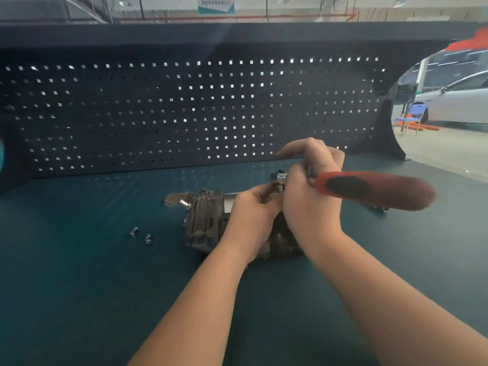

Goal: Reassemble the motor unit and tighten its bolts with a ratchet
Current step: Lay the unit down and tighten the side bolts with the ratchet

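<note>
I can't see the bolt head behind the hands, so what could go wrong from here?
1. The ratchet handle is motion-blurred; a slip could drive the right hand into the motor unit.
2. The left hand sits close to the tool head and could get pinched.
3. Two loose bolts could be knocked away.

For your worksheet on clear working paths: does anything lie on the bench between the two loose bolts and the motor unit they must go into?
Nothing visible does. The loose bolts lie on bare bench just left of the motor unit. Both hands, left and right with the ratchet, work on its far right side.
</note>
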Available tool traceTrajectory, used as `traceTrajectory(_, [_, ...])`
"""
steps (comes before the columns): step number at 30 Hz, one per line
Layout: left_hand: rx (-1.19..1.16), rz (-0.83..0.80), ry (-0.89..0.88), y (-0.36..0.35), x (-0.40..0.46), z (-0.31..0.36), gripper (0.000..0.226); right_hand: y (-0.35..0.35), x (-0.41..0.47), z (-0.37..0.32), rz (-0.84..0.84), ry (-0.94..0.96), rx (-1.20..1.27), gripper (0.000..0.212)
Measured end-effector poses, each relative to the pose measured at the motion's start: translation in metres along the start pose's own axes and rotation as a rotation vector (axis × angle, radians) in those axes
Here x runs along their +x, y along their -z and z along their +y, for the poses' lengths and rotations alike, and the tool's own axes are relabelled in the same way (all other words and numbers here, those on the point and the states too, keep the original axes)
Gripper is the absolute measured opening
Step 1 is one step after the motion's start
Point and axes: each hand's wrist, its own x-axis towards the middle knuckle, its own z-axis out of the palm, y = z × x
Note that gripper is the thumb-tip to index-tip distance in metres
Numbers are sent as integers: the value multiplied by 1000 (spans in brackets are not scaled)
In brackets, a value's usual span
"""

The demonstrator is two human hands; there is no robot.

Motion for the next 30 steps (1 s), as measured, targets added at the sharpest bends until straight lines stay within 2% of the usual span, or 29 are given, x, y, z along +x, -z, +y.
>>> traceTrajectory(3, [17,15,32,-2,-7,1,48,-11,-13,-12,4,-77,-73,30])
traceTrajectory(5, [-66,14,48,-6,-10,2,45,-14,-16,-14,-17,-70,-104,29])
traceTrajectory(7, [-77,9,42,-8,-11,4,36,-11,-14,-7,-60,9,-103,28])
traceTrajectory(10, [-1,59,-8,-12,-5,1,44,-3,-3,11,-91,221,-121,30])
traceTrajectory(13, [60,98,-45,-15,-1,-2,27,7,8,32,-69,356,-78,30])
traceTrajectory(15, [30,92,-48,-14,-1,-3,17,16,16,48,-76,287,2,26])
traceTrajectory(16, [16,94,-48,-12,-1,-5,14,21,20,56,-93,196,55,23])
traceTrajectory(19, [-7,87,-38,-11,-1,-9,12,37,29,69,-242,-222,167,25])
traceTrajectory(21, [11,81,-29,-11,-1,-8,12,41,31,76,-371,-379,153,33])
traceTrajectory(22, [28,89,-34,-12,0,-9,12,41,31,78,-374,-382,153,34])
traceTrajectory(26, [107,143,-62,-14,1,-8,16,33,31,58,-198,-240,278,45])
traceTrajectory(30, [54,93,-9,-11,1,-6,13,28,27,37,-138,-151,298,48])
